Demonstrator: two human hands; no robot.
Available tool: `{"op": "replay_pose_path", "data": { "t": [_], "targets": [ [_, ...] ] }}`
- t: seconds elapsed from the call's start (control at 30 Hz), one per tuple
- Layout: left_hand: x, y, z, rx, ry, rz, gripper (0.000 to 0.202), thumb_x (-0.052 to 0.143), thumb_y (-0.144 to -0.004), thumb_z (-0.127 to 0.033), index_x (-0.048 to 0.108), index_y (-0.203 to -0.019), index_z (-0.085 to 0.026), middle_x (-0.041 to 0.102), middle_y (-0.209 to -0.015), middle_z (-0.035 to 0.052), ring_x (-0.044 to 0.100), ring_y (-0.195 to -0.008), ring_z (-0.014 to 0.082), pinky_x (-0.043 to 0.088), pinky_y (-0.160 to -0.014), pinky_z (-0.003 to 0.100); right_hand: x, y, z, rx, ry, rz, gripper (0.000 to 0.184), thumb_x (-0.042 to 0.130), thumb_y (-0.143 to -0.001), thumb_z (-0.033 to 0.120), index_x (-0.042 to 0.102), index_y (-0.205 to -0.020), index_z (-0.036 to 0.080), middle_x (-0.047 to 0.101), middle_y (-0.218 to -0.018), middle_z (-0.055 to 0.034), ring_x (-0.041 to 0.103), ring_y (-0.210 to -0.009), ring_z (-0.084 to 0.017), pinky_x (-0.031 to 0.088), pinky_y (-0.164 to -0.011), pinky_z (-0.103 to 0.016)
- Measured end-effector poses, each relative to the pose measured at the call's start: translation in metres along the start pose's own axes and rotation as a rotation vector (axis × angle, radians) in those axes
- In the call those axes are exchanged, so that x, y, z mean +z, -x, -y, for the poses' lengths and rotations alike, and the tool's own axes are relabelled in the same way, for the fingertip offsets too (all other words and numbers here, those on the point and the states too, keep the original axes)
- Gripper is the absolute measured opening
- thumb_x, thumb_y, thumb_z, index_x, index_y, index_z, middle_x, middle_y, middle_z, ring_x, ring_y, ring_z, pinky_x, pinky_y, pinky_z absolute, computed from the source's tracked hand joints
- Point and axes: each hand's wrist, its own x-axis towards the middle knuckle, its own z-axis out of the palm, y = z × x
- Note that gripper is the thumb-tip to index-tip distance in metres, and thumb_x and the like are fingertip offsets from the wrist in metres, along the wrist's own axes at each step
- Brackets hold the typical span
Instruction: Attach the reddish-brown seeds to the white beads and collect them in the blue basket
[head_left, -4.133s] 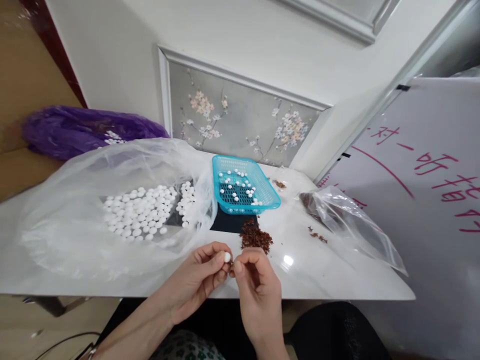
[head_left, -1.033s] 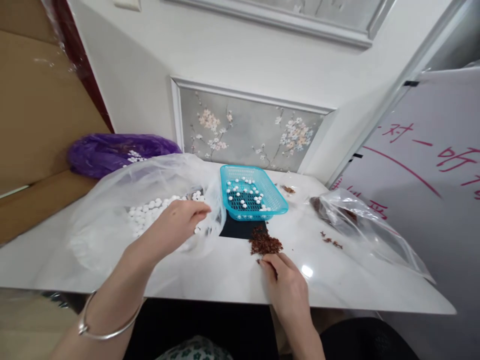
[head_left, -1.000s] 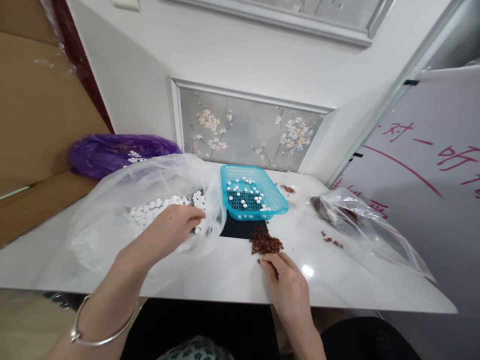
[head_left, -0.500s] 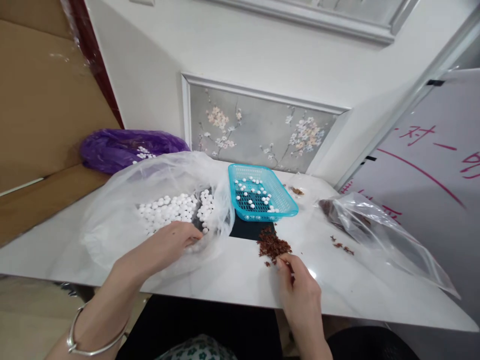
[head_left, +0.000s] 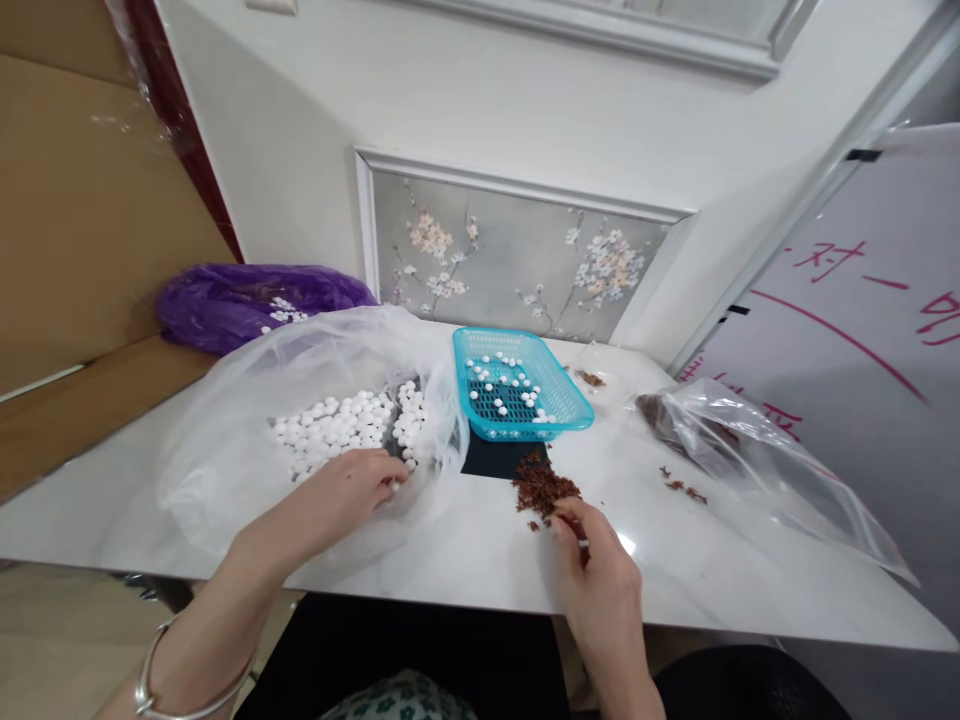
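My left hand [head_left: 356,490] is inside the mouth of a clear plastic bag [head_left: 225,400], its fingers pinched together on a small white ball at the fingertips. Many more white balls [head_left: 337,425] lie in that bag. At the edge of a heap of small dark brown bits [head_left: 541,485], my right hand [head_left: 600,570] has thumb and forefinger closed; what they pinch is too small to make out. Behind the heap, a blue plastic basket [head_left: 574,400] holds scattered white balls and partly covers a black flat piece [head_left: 491,457].
A purple bag [head_left: 202,305] with more white balls sits at the back left by cardboard [head_left: 90,200]. On the right lie an open clear bag [head_left: 757,440] of brown material and a few loose bits [head_left: 679,487]. The white table [head_left: 480,550] ends close to my body.
My left hand has shifted slightly, and a white ball now shows at its fingertips. My right hand stays almost in place by the brown heap. The camera view has tilted a little.
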Motion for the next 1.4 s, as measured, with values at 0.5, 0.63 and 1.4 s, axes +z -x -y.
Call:
{"op": "replay_pose_path", "data": {
  "t": [0.5,0.63,1.4],
  "targets": [
    [0.003,0.014,-0.062,-0.15,1.036,-0.081,0.012,0.069,-0.075,-0.027,0.066,-0.085,-0.021,0.064,-0.081,0.0,0.058,-0.072,0.0113,0.045,-0.067,0.019,-0.011,0.003,0.026,0.14,-0.613,0.193,0.011,0.061,-0.082,0.028,0.068,-0.083,0.019,0.065,-0.092,-0.0064,0.065,-0.083,-0.02,0.054,-0.076,-0.031],
    [0.036,0.02,-0.089,-0.293,1.623,0.157,0.008,0.067,-0.078,-0.023,0.068,-0.085,-0.019,0.065,-0.082,0.001,0.06,-0.072,0.007,0.049,-0.07,0.015,-0.023,0.003,0.047,0.21,-0.866,0.236,0.005,0.066,-0.079,0.025,0.065,-0.08,0.02,0.063,-0.081,-0.0019,0.066,-0.077,-0.017,0.055,-0.074,-0.028],
    [0.091,-0.007,-0.083,-0.354,1.844,0.185,0.017,0.066,-0.079,-0.027,0.061,-0.072,-0.013,0.055,-0.065,-0.0026,0.049,-0.056,0.0029,0.042,-0.058,0.013,-0.009,0.006,0.064,0.088,-0.83,0.189,0.014,0.053,-0.087,0.023,0.055,-0.074,0.02,0.055,-0.073,0.001,0.054,-0.067,-0.012,0.046,-0.062,-0.022]
  ]
}}
